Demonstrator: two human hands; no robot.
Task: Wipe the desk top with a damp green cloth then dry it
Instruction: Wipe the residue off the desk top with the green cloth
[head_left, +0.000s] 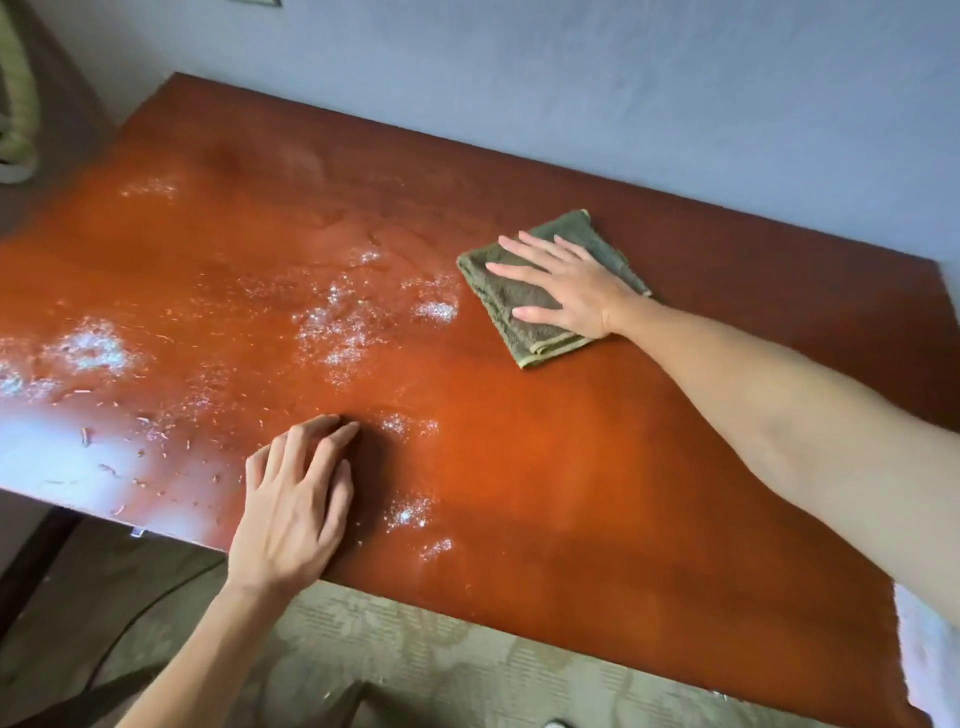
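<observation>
A reddish-brown desk top (571, 467) fills the view, its far edge against a wall. A folded green cloth (511, 299) lies flat on it right of centre. My right hand (566, 286) presses down on the cloth with fingers spread, pointing left. My left hand (296, 499) rests on the desk near its front edge, fingers bent and together, holding nothing. White powdery patches (343, 327) and small crumbs (135, 452) cover the left and middle of the desk. The part to the right of the cloth looks free of powder.
A grey-blue wall (623, 78) stands behind the desk. Patterned carpet (415, 649) shows below the front edge, with a dark cable (130, 623) on the floor at left. A white cloth (930, 654) hangs at the right edge. A green-striped object (15, 104) sits at upper left.
</observation>
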